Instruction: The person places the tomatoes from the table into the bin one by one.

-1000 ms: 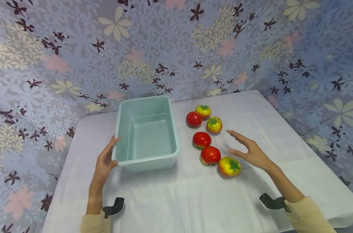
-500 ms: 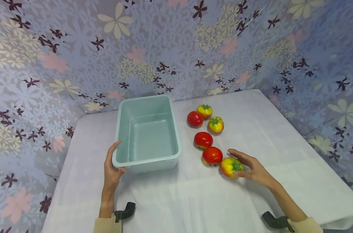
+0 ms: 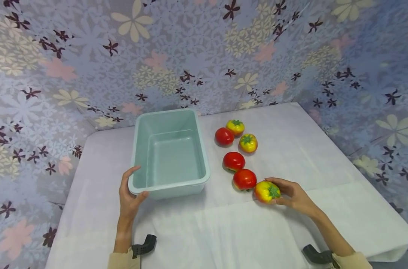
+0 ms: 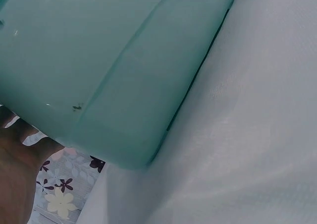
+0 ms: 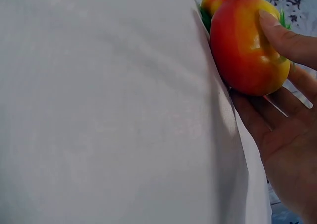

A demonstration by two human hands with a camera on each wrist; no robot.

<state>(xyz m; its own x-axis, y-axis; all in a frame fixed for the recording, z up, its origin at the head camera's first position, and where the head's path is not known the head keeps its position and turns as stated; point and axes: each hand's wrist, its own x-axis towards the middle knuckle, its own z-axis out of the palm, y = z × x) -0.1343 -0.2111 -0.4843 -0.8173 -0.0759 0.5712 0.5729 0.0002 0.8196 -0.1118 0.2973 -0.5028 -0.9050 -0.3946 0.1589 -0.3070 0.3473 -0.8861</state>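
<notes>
A pale green plastic tub (image 3: 173,184) stands on the white-covered table. My left hand (image 3: 129,198) grips its near left corner, with the index finger over the rim and the thumb at the front side. Seen from the left wrist, the tub's wall (image 4: 119,80) hides most of the fingers. To the right of the tub, my right hand (image 3: 296,198) holds a yellow-red tomato (image 3: 266,192) with a green star-shaped top. In the right wrist view, the thumb presses this tomato (image 5: 242,50) from above and the fingers are under its side. A red tomato (image 3: 245,179) lies right beside it.
Behind lie another red tomato (image 3: 234,161) and a farther red one (image 3: 224,136), with two yellow-green-topped tomatoes (image 3: 248,143) close by. A flowered cloth (image 3: 204,56) hangs behind the table. Black camera mounts (image 3: 144,244) sit on both wrists.
My right hand has moved down and left onto the nearest yellow-red tomato and closed around it. My left hand has shifted slightly right round the tub's corner. The tub stays in place.
</notes>
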